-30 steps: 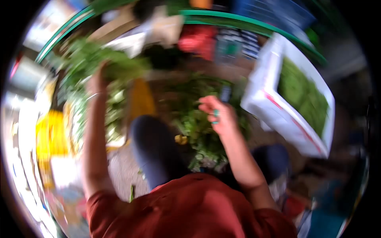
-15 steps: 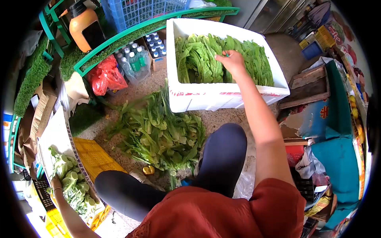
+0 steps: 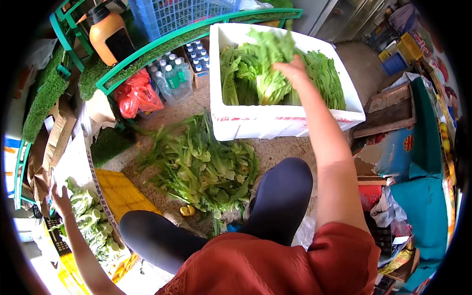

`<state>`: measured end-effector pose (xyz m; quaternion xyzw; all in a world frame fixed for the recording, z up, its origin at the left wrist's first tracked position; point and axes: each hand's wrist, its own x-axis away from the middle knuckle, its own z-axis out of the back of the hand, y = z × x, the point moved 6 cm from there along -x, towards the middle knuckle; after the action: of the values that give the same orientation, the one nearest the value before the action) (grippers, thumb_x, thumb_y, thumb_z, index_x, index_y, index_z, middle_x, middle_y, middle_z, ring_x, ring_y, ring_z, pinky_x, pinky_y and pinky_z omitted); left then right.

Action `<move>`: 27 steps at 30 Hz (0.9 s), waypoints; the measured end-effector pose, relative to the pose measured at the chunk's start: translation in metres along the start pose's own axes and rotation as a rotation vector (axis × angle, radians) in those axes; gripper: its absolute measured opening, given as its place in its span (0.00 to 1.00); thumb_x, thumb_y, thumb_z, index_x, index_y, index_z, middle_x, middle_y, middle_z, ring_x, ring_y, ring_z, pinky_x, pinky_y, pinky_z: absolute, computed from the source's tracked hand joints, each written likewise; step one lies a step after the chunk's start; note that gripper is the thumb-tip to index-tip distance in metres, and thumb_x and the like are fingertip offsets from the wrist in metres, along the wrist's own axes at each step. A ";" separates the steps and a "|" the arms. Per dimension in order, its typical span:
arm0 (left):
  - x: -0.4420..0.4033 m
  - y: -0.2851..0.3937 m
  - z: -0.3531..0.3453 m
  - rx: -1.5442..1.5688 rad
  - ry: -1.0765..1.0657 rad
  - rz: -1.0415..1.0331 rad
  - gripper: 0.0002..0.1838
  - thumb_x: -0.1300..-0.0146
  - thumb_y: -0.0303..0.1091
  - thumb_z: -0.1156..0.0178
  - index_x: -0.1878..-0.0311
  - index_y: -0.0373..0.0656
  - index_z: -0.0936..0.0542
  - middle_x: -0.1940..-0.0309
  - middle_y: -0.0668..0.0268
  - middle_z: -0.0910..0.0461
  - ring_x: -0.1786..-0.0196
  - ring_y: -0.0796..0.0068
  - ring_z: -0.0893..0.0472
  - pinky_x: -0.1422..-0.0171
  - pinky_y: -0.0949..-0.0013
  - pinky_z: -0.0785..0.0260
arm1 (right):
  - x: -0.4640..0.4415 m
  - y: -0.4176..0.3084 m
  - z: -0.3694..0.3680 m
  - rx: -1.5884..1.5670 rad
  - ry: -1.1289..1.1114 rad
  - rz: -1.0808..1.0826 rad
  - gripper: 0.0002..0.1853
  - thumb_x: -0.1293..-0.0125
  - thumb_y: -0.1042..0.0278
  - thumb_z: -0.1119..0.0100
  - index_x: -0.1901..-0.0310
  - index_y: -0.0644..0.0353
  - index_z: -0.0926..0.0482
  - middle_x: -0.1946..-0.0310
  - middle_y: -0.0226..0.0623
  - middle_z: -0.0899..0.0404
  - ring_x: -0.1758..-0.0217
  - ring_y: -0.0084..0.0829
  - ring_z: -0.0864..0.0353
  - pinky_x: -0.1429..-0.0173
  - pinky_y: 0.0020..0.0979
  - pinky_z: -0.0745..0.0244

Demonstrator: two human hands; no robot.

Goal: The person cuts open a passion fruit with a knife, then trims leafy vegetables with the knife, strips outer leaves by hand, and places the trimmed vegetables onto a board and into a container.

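Note:
My right hand (image 3: 295, 73) is over the white foam box (image 3: 275, 114), closed around a bunch of leafy lettuce (image 3: 273, 64). That bunch is tilted up above the others and its leaf tips are blurred. More long green lettuce (image 3: 325, 81) fills the box. At the lower left, my left hand (image 3: 61, 201) has its fingers apart beside the box edge. Near it lies a pile of green stemmed vegetables (image 3: 93, 216) with pale cut ends, inside a white-sided box.
A heap of loose leaves (image 3: 201, 167) covers the floor before my knees, beside a yellow crate (image 3: 125, 194). Bottles (image 3: 172, 78) and red plastic bags (image 3: 136, 93) stand under a green curved rail (image 3: 196, 37). A wooden tray (image 3: 388, 110) is at right.
My right hand has taken hold of a lettuce bunch and lifted it partly, where before it hovered over the leaves. My left hand has moved up along the vegetables, fingers spreading.

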<state>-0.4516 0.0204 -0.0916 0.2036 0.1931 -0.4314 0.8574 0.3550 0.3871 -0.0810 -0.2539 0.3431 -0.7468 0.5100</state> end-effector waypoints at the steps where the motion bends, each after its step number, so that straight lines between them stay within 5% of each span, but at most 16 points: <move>1: -0.006 0.036 0.003 0.058 -0.017 -0.116 0.20 0.42 0.37 0.43 0.48 0.38 0.27 0.49 0.57 0.26 0.47 0.62 0.28 0.39 0.63 0.40 | 0.006 -0.010 0.012 -0.119 -0.042 -0.003 0.35 0.55 0.66 0.34 0.45 0.66 0.38 0.54 0.47 0.28 0.53 0.37 0.26 0.50 0.33 0.27; 4: 0.002 0.152 -0.010 0.775 -0.303 0.049 0.19 0.41 0.35 0.44 0.47 0.40 0.27 0.51 0.64 0.24 0.50 0.73 0.26 0.46 0.71 0.35 | 0.025 -0.054 0.052 -0.286 -0.101 0.050 0.34 0.58 0.62 0.33 0.48 0.63 0.35 0.59 0.42 0.26 0.67 0.27 0.28 0.70 0.25 0.34; 5: 0.021 0.215 0.006 0.923 -0.458 0.148 0.19 0.41 0.35 0.43 0.47 0.40 0.27 0.53 0.66 0.24 0.53 0.78 0.26 0.48 0.76 0.34 | 0.021 -0.059 0.056 -0.337 -0.025 0.110 0.32 0.59 0.59 0.33 0.50 0.59 0.33 0.62 0.38 0.26 0.71 0.23 0.34 0.75 0.23 0.46; 8: 0.066 0.348 0.019 1.211 -0.719 0.065 0.17 0.39 0.34 0.45 0.48 0.39 0.27 0.52 0.63 0.24 0.49 0.74 0.26 0.47 0.70 0.34 | 0.076 -0.112 0.050 -0.537 -0.308 0.227 0.25 0.57 0.55 0.34 0.56 0.55 0.27 0.63 0.28 0.26 0.68 0.21 0.33 0.72 0.26 0.45; 9: 0.081 0.383 0.030 1.344 -0.761 0.061 0.19 0.39 0.37 0.45 0.47 0.37 0.29 0.52 0.59 0.25 0.46 0.68 0.27 0.45 0.65 0.34 | 0.085 -0.117 0.038 -0.591 -0.382 0.193 0.21 0.55 0.55 0.35 0.59 0.54 0.24 0.62 0.29 0.24 0.63 0.23 0.28 0.65 0.28 0.36; 10: 0.095 0.410 0.028 1.604 -0.864 0.161 0.23 0.43 0.40 0.40 0.46 0.40 0.28 0.55 0.64 0.24 0.52 0.72 0.25 0.46 0.67 0.33 | 0.099 -0.125 0.026 -0.596 -0.413 0.193 0.21 0.55 0.55 0.35 0.59 0.54 0.24 0.62 0.29 0.24 0.63 0.23 0.28 0.65 0.28 0.36; 13: 0.133 0.454 0.018 2.091 -1.224 0.308 0.31 0.46 0.46 0.38 0.42 0.39 0.33 0.51 0.59 0.26 0.50 0.65 0.26 0.42 0.61 0.35 | 0.173 -0.140 -0.043 -0.653 -0.979 0.051 0.19 0.51 0.58 0.36 0.59 0.57 0.23 0.61 0.36 0.21 0.56 0.30 0.22 0.48 0.32 0.29; 14: 0.148 0.461 0.016 2.231 -1.357 0.407 0.34 0.47 0.48 0.38 0.41 0.39 0.35 0.49 0.58 0.27 0.50 0.63 0.26 0.41 0.60 0.35 | 0.195 -0.138 -0.066 -0.635 -1.135 0.039 0.20 0.52 0.58 0.35 0.59 0.59 0.23 0.62 0.35 0.21 0.59 0.28 0.22 0.52 0.29 0.27; 16: 0.167 0.465 0.020 2.316 -1.160 0.459 0.33 0.47 0.49 0.37 0.43 0.39 0.33 0.50 0.57 0.26 0.50 0.63 0.25 0.41 0.60 0.35 | 0.231 -0.128 -0.104 -0.472 -1.171 0.020 0.21 0.53 0.54 0.34 0.59 0.58 0.22 0.62 0.33 0.21 0.60 0.25 0.23 0.56 0.28 0.27; 18: 0.186 0.451 0.009 2.215 -1.271 0.590 0.27 0.46 0.44 0.39 0.47 0.40 0.30 0.53 0.59 0.24 0.51 0.64 0.24 0.42 0.60 0.34 | 0.246 -0.110 -0.134 -0.359 -1.221 -0.045 0.25 0.50 0.47 0.36 0.54 0.55 0.24 0.61 0.30 0.23 0.56 0.25 0.26 0.59 0.27 0.31; 20: 0.201 0.427 -0.011 2.266 -1.200 0.829 0.23 0.45 0.40 0.41 0.48 0.40 0.29 0.53 0.59 0.24 0.52 0.62 0.24 0.42 0.60 0.34 | 0.239 -0.098 -0.142 -0.225 -1.066 0.046 0.29 0.49 0.41 0.39 0.52 0.55 0.25 0.59 0.28 0.24 0.64 0.16 0.25 0.77 0.19 0.45; 24: 0.215 0.390 -0.052 2.390 -1.100 1.061 0.18 0.42 0.43 0.48 0.53 0.43 0.26 0.54 0.60 0.23 0.51 0.60 0.25 0.40 0.56 0.37 | 0.236 -0.066 -0.127 -0.439 -0.594 0.089 0.26 0.43 0.43 0.45 0.53 0.58 0.24 0.74 0.27 0.24 0.81 0.15 0.31 0.80 0.17 0.46; 27: 0.223 0.369 -0.070 2.127 -0.868 1.492 0.23 0.36 0.52 0.61 0.46 0.49 0.29 0.44 0.63 0.30 0.41 0.60 0.33 0.34 0.46 0.51 | 0.278 -0.034 -0.119 -0.575 -0.609 0.009 0.22 0.38 0.50 0.47 0.58 0.64 0.23 0.80 0.25 0.29 0.80 0.15 0.35 0.77 0.16 0.42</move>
<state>-0.0372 0.1103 -0.1965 0.6622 -0.6644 0.1614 0.3067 0.1505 0.1655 -0.1224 -0.5934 0.3722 -0.5094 0.4998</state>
